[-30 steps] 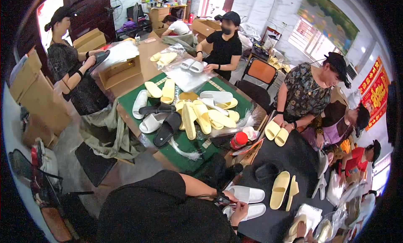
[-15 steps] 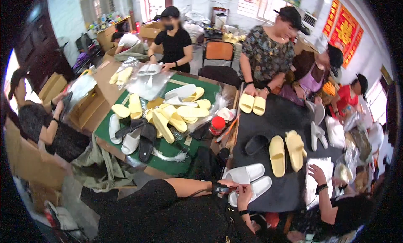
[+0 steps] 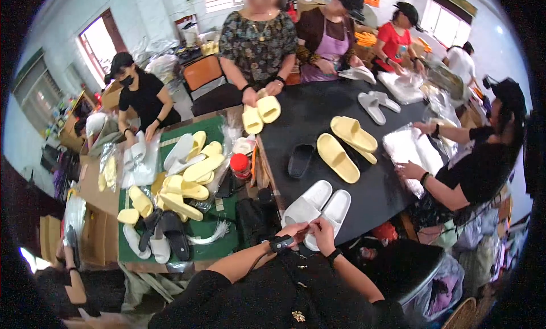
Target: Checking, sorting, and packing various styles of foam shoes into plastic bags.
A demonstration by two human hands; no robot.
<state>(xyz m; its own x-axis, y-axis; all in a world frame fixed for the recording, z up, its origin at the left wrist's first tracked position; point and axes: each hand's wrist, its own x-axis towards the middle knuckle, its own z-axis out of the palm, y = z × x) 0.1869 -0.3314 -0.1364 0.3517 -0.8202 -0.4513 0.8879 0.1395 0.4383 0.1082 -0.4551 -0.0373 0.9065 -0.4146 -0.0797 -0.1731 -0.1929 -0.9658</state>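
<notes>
A pair of light grey slide slippers lies at the near edge of the black table: the left slipper (image 3: 307,203) and the right slipper (image 3: 336,209), toes pointing away from me. Right over their heel ends, my left hand (image 3: 295,231) and my right hand (image 3: 323,236) meet with fingers pinched together. Something small may be between the fingertips, but it is too small to make out. Farther off on the same table lie two yellow slippers, one flat (image 3: 338,158) and one resting on another (image 3: 354,134), beside a black slipper (image 3: 301,160).
Left stands a green-topped table (image 3: 219,226) with a heap of yellow slippers (image 3: 185,188), a black slipper (image 3: 172,235) and a red-lidded jar (image 3: 240,165). Across, a person holds yellow slippers (image 3: 261,114). At right, a co-worker handles white plastic bags (image 3: 410,150). A black stool (image 3: 406,266) stands near.
The view has swung to the right. My hands stay together over the grey slippers' heels. The co-worker at right now has both hands at the white bags.
</notes>
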